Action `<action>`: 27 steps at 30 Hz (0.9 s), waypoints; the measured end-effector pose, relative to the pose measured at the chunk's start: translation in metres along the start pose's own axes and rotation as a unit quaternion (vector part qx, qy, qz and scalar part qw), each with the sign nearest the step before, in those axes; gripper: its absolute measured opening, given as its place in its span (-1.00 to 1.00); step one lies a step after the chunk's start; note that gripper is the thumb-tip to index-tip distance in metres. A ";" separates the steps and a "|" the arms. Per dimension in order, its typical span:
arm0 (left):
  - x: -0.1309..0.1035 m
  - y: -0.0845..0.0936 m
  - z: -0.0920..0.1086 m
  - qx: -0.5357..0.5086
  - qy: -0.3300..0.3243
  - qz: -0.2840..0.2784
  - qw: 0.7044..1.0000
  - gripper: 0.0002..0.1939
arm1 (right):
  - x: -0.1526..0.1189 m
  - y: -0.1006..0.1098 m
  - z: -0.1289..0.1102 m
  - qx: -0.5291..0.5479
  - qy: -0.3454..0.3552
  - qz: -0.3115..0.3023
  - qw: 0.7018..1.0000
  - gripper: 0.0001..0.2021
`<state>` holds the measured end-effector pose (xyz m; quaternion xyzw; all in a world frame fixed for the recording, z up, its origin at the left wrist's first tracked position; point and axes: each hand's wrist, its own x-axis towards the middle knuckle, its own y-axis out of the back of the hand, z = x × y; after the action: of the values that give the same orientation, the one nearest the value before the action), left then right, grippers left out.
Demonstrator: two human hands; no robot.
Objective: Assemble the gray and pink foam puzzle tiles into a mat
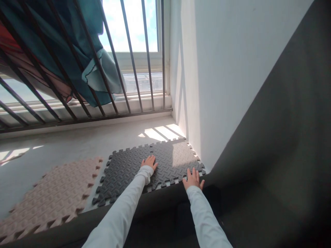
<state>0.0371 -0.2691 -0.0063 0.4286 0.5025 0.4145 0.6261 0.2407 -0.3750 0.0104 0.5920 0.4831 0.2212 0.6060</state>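
Note:
Two dark grey foam mat tiles lie side by side on the ledge, their toothed edges meeting along a seam. My left hand (149, 162) rests with fingers spread near that seam, touching the left foam tile (124, 168). At the front edge of the right foam tile (178, 155), my right hand (192, 179) lies with its fingers apart on the surface. Neither hand grips anything. A beige foam mat (59, 186) with the same toothed edges lies to the left, separated from the grey tiles by a narrow strip of ledge.
A white wall (222, 69) rises at the right end of the ledge (85, 136). Dark metal bars (131, 65) stand along the back before a window (131, 27). Teal cloth (74, 58) hangs behind the bars. The ledge drops off in front into shadow.

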 end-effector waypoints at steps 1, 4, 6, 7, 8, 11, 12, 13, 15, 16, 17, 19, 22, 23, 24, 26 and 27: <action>0.001 -0.001 0.000 -0.002 0.002 0.004 1.000 -0.49 | 0.001 0.000 0.000 0.000 0.001 0.007 1.000 -0.48; 0.004 0.000 -0.002 -0.006 -0.001 0.018 1.000 -0.51 | 0.003 -0.002 -0.002 0.001 0.002 0.030 1.000 -0.50; 0.007 0.004 -0.004 -0.005 -0.006 0.025 1.000 -0.50 | 0.005 -0.004 -0.003 0.002 0.007 0.044 0.999 -0.51; 0.010 0.007 -0.005 -0.004 -0.007 0.029 1.000 -0.50 | 0.007 -0.005 -0.003 0.003 0.010 0.051 0.999 -0.52; 0.013 0.009 -0.006 -0.002 -0.004 0.033 0.999 -0.49 | 0.008 -0.006 -0.003 0.005 0.013 0.057 0.998 -0.52; 0.025 0.011 -0.009 0.007 0.018 0.025 1.000 -0.46 | 0.010 -0.009 -0.002 0.011 0.021 0.075 0.997 -0.53; 0.028 0.011 -0.009 0.009 0.024 0.016 1.000 -0.46 | 0.011 -0.009 -0.002 0.012 0.022 0.080 0.996 -0.54; 0.032 0.010 -0.009 0.011 0.028 0.007 1.000 -0.47 | 0.011 -0.009 -0.002 0.012 0.023 0.083 0.996 -0.54; 0.036 0.008 -0.008 0.011 0.033 0.003 0.999 -0.48 | 0.011 -0.009 -0.002 0.012 0.024 0.083 0.996 -0.55; 0.037 0.009 -0.007 0.011 0.035 0.008 0.999 -0.49 | 0.011 -0.008 -0.003 0.010 0.024 0.082 0.996 -0.55; 0.039 0.010 -0.006 0.011 0.034 0.015 0.999 -0.50 | 0.011 -0.008 -0.003 0.009 0.024 0.082 0.996 -0.55; 0.043 0.015 -0.006 0.015 0.023 0.029 0.999 -0.50 | 0.012 -0.007 -0.004 0.007 0.022 0.085 0.996 -0.56; 0.052 0.023 -0.007 0.020 0.018 0.042 0.999 -0.48 | 0.013 -0.009 -0.005 0.001 0.022 0.093 0.995 -0.58; 0.056 0.024 -0.009 0.020 0.023 0.040 0.999 -0.46 | 0.014 -0.010 -0.005 -0.002 0.024 0.095 0.995 -0.58; 0.061 0.024 -0.010 0.019 0.030 0.031 0.999 -0.45 | 0.015 -0.011 -0.005 -0.005 0.026 0.097 0.995 -0.58; 0.069 0.022 -0.013 0.018 0.036 0.003 0.999 -0.43 | 0.017 -0.012 -0.004 -0.010 0.031 0.103 0.994 -0.59; 0.073 0.021 -0.015 0.018 0.035 -0.010 0.999 -0.43 | 0.018 -0.013 -0.004 -0.013 0.032 0.106 0.994 -0.60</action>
<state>0.0319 -0.1923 -0.0083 0.4201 0.5358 0.4139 0.6042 0.2410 -0.3608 -0.0064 0.6246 0.4343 0.3090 0.5708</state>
